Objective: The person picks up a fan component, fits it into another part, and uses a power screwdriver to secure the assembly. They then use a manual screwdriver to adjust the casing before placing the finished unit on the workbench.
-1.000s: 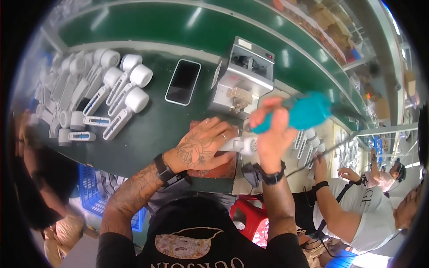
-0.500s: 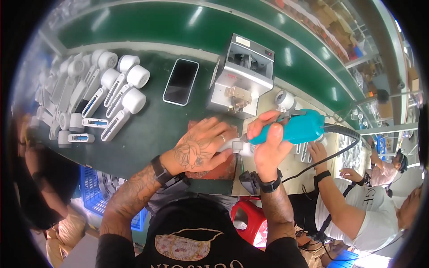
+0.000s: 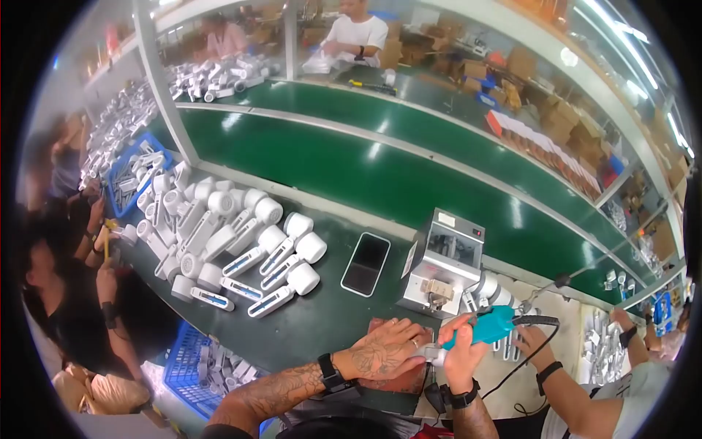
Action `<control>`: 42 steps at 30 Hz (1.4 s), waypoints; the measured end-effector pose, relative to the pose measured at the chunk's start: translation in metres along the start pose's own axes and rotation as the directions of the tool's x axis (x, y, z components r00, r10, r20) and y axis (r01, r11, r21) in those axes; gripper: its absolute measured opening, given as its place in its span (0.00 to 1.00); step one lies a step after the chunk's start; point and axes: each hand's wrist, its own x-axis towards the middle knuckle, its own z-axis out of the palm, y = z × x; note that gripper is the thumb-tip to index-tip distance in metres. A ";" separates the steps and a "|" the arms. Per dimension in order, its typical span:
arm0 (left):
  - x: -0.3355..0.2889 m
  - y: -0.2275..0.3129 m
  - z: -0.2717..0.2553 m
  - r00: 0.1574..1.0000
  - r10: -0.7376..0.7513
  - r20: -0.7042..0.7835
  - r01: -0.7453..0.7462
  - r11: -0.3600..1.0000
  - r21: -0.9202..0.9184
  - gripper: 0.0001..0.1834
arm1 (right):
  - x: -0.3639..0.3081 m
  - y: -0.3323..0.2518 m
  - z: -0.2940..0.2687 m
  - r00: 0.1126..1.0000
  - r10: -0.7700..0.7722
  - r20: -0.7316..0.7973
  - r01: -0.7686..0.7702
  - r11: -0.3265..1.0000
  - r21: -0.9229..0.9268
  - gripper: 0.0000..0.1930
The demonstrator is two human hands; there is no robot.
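My right hand (image 3: 462,358) grips a teal electric screwdriver (image 3: 491,327), its black cord running off the back end. The tool's front end points down left towards a small white plastic part (image 3: 433,354). My left hand (image 3: 384,350) is bent over that part, thumb and fingers around it, above a reddish-brown mat (image 3: 411,383). Most of the part is hidden under my fingers, and I cannot tell whether the tip touches it.
White round-headed plastic devices (image 3: 270,300) with slotted handles crowd the bench's left side. A phone (image 3: 365,265) lies beside a grey metal machine (image 3: 443,267). A blue basket (image 3: 183,366) of white parts stands lower left. Co-workers are on both sides; one's hand (image 3: 537,345) is close right.
The view has tilted upward, so the bench and my hands appear lower and more of the room shows. Both hands keep their hold on the part and the screwdriver.
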 end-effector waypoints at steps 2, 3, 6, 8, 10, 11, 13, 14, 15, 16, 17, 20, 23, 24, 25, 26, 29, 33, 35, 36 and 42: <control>-0.002 -0.003 0.001 1.000 -0.013 0.022 0.013 1.000 0.000 0.24 | 0.001 -0.001 0.002 0.998 0.060 -0.019 -0.060 0.998 -0.010 0.13; -0.004 -0.006 0.002 1.000 -0.012 0.000 0.012 1.000 0.001 0.25 | 0.000 -0.004 0.003 0.999 0.051 -0.017 -0.052 0.999 -0.011 0.13; -0.001 -0.004 -0.003 1.000 -0.013 -0.028 0.013 1.000 -0.007 0.27 | -0.009 -0.020 -0.004 0.989 -0.078 -0.122 0.060 0.987 -0.149 0.19; -0.002 0.000 -0.003 0.999 -0.025 -0.029 0.025 1.000 -0.014 0.28 | -0.018 -0.035 -0.012 0.971 -0.134 -0.197 0.113 0.987 -0.114 0.20; -0.001 -0.001 0.002 0.999 -0.006 -0.046 0.008 0.999 0.046 0.30 | -0.027 -0.041 -0.026 0.932 -0.199 -0.304 0.178 0.979 -0.095 0.22; -0.001 -0.001 0.003 0.999 -0.006 -0.047 0.008 0.999 0.048 0.30 | -0.032 -0.042 -0.033 0.932 -0.200 -0.303 0.179 0.979 -0.094 0.22; -0.001 0.003 0.004 0.997 -0.012 -0.072 0.018 0.997 0.075 0.28 | -0.041 -0.045 -0.045 0.944 -0.243 -0.223 0.177 0.943 -0.281 0.22; -0.001 0.005 0.003 0.997 -0.011 -0.074 0.017 0.997 0.076 0.28 | -0.046 -0.045 -0.049 0.944 -0.245 -0.222 0.178 0.943 -0.280 0.22; -0.002 0.007 0.000 0.994 -0.046 -0.103 0.044 0.999 -0.013 0.26 | -0.051 -0.042 -0.053 0.957 -0.203 -0.208 0.138 0.948 -0.286 0.22; -0.003 0.008 -0.003 0.989 -0.080 -0.128 0.068 0.993 -0.100 0.25 | -0.054 -0.040 -0.055 0.967 -0.161 -0.196 0.100 0.951 -0.291 0.24; -0.004 0.008 -0.005 0.989 -0.078 -0.128 0.066 0.993 -0.095 0.25 | -0.057 -0.039 -0.056 0.967 -0.165 -0.196 0.104 0.952 -0.288 0.24; -0.010 0.007 -0.007 0.937 -0.204 -0.284 0.048 0.880 -0.473 0.22 | -0.063 -0.039 -0.057 0.972 -0.055 -0.226 -0.021 0.947 -0.321 0.27; -0.025 0.012 -0.010 0.848 -0.521 -0.101 0.237 0.542 -0.806 0.20 | -0.066 -0.034 -0.062 0.938 -0.301 -0.169 0.162 0.815 -0.556 0.26; -0.034 0.016 -0.007 0.867 -0.484 -0.118 0.079 0.367 -0.927 0.19 | -0.074 -0.030 -0.062 0.872 -0.430 -0.234 0.212 0.762 -0.611 0.24; -0.045 0.015 -0.013 0.863 -0.490 -0.123 0.079 0.372 -0.925 0.19 | -0.085 -0.023 -0.066 0.874 -0.428 -0.230 0.216 0.766 -0.605 0.24; -0.058 0.017 -0.017 0.828 -0.552 -0.097 0.089 0.301 -0.949 0.18 | -0.104 -0.016 -0.074 0.922 -0.362 -0.140 0.166 0.695 -0.699 0.23; -0.089 0.021 -0.027 0.699 -0.707 -0.107 0.129 0.271 -0.954 0.13 | -0.122 -0.014 -0.066 0.998 0.008 0.063 0.038 0.716 -0.697 0.23; -0.096 0.008 -0.011 0.663 -0.732 -0.158 0.055 0.258 -0.965 0.18 | -0.131 0.001 -0.063 0.945 0.038 0.325 0.288 0.372 -0.882 0.30; -0.104 0.000 -0.012 0.675 -0.722 -0.149 0.106 0.295 -0.949 0.20 | -0.132 0.006 -0.062 0.947 0.006 0.321 0.304 0.308 -0.901 0.26; -0.108 -0.003 -0.013 0.669 -0.731 -0.134 0.136 0.297 -0.945 0.20 | -0.125 0.001 -0.055 0.931 -0.062 0.360 0.361 0.299 -0.883 0.20; -0.125 -0.017 -0.026 0.574 -0.793 -0.203 0.295 0.432 -0.853 0.22 | -0.121 -0.022 -0.046 0.962 0.239 0.132 0.032 0.380 -0.924 0.15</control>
